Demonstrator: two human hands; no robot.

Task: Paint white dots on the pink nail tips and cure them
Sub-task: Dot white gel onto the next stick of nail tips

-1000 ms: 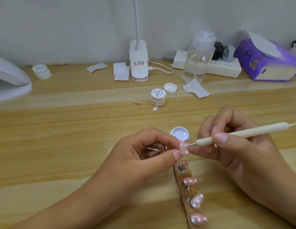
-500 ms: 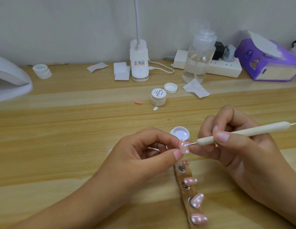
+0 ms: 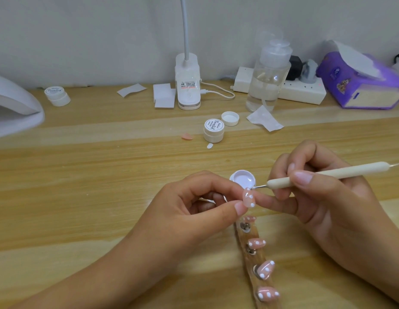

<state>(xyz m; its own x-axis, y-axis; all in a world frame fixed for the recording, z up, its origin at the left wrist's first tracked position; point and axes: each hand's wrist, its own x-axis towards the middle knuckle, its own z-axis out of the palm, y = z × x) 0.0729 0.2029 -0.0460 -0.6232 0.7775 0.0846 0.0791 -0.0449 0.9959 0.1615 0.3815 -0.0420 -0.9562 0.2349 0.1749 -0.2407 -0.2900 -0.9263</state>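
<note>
My left hand (image 3: 194,210) pinches a pink nail tip (image 3: 248,198) between thumb and forefinger; the tip carries a few white dots. My right hand (image 3: 323,197) grips a cream dotting tool (image 3: 327,173), whose metal point touches the top edge of that tip. Just behind sits an open pot of white gel (image 3: 243,179). Below the hands lies a wooden holder strip (image 3: 249,257) with several pink tips, three of them dotted white (image 3: 266,294). The white curing lamp (image 3: 13,108) stands at the far left edge.
A closed gel pot (image 3: 213,130), a loose lid (image 3: 230,118), a stray pink tip (image 3: 187,136) and paper scraps lie mid-table. Behind are a desk lamp base (image 3: 188,85), a pump bottle (image 3: 268,79), a power strip (image 3: 305,91), a purple tissue pack (image 3: 359,81) and another pot (image 3: 57,95).
The tool's point has shifted from the middle of the held tip up to its top edge. More white dots now show on the tip. Both hands stay in place.
</note>
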